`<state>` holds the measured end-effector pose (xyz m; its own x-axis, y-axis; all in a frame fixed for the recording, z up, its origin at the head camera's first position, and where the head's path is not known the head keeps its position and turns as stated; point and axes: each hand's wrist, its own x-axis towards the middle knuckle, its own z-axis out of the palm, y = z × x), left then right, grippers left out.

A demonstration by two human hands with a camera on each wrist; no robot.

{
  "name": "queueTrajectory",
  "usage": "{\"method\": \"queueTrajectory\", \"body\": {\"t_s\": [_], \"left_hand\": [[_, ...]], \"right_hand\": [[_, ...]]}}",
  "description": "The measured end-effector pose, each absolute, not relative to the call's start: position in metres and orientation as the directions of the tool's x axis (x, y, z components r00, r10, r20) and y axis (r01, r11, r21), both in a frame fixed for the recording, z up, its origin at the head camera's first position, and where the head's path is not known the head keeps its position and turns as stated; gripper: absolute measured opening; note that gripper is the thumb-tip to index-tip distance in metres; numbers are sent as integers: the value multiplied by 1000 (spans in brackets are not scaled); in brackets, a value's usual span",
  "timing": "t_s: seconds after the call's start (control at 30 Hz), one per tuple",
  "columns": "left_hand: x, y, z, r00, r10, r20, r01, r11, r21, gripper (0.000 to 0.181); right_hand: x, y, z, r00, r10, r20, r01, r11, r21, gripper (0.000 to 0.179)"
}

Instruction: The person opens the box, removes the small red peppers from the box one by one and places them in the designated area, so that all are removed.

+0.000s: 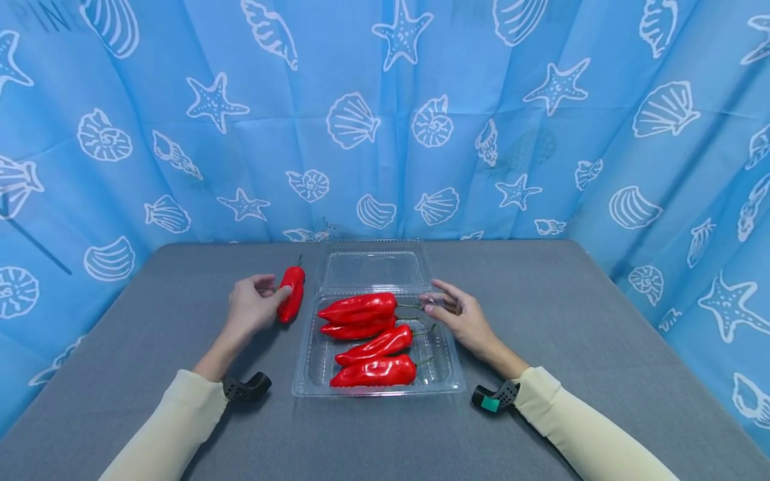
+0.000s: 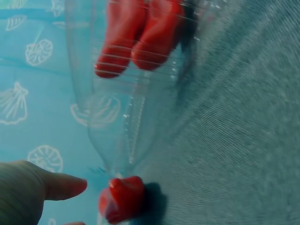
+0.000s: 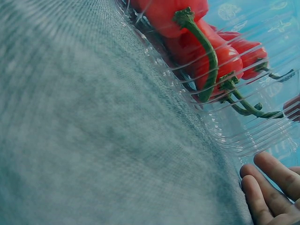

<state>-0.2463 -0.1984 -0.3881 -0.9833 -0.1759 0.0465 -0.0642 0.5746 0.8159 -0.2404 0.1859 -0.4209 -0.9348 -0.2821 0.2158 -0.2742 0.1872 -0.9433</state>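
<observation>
Beside the box my left hand is at a red pepper lying on the table. Its thumb overlaps the pepper in the head view, while in the left wrist view a gap shows between thumb and pepper. Several red peppers with green stems lie in the clear plastic box. At the box's right rim is my right hand, fingers loosely spread. Its fingertips are close outside the ribbed wall, and one fingertip shows through the plastic near a stem.
The box's clear lid lies folded back behind it, toward the far table edge. A grey cloth covers the table. Behind hangs a blue curtain with white shells and starfish.
</observation>
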Motion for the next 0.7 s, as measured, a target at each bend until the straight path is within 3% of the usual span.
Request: {"method": "queueTrajectory", "body": {"t_s": [0.17,0.37,0.53,0.7], "left_hand": [[-242,-191,-381,-972,-118,205,97,595,798,54],[-233,-167,-373,-923,127,362,377,476,795,56],[-223,-147,-374,-878,352,325,442,333,833,61],[-214,-136,-376,-854,437,282,461,386,799,66]], "right_hand": [[-241,186,-422,-935,-280,217,-277,199,-940,65],[-241,186,-421,-934,-280,221,-280,191,-941,65],[-241,187,-422,-933,-284,222,-281,185,-942,65],[-240,186,-422,-929,-287,233,-291,183,-939,65]]}}
